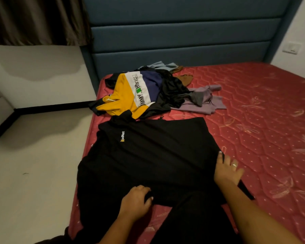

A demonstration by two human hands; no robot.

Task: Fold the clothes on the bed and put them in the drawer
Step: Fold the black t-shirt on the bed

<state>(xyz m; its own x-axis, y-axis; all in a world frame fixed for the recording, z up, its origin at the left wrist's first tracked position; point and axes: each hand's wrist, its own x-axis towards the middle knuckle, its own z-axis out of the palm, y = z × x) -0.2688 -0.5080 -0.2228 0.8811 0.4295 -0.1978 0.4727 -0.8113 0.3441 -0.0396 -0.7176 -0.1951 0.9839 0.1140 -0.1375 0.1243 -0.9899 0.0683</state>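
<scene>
At the near edge of the bed (pixel 264 124), the left grip (pixel 136 199) has its fingers curled into the hem of the black T-shirt (pixel 148 159), with the thumb set against the cloth so that a fold of fabric is pinched. The right grip (pixel 227 169) rests at the shirt's right edge with fingers spread and nearly straight, partly on the cloth and partly on the bed's red quilted top. It wears a ring (pixel 234 164) on one finger, and its thumb is hidden under the fabric.

The T-shirt lies spread out flat, chest up, along the bed's left side, with a small yellow and white logo (pixel 122 136) near its far end. Just beyond its collar sits an unfolded pile: a yellow, white and navy shirt (pixel 128 92) on top, a black garment (pixel 171 92) beside it, a lilac garment (pixel 206 103) to the right, and brown (pixel 185 79) and pale blue-grey (pixel 164 65) pieces behind. A padded blue headboard (pixel 180 32) rises past the pile, and pale floor (pixel 33 164) lies to the left.
</scene>
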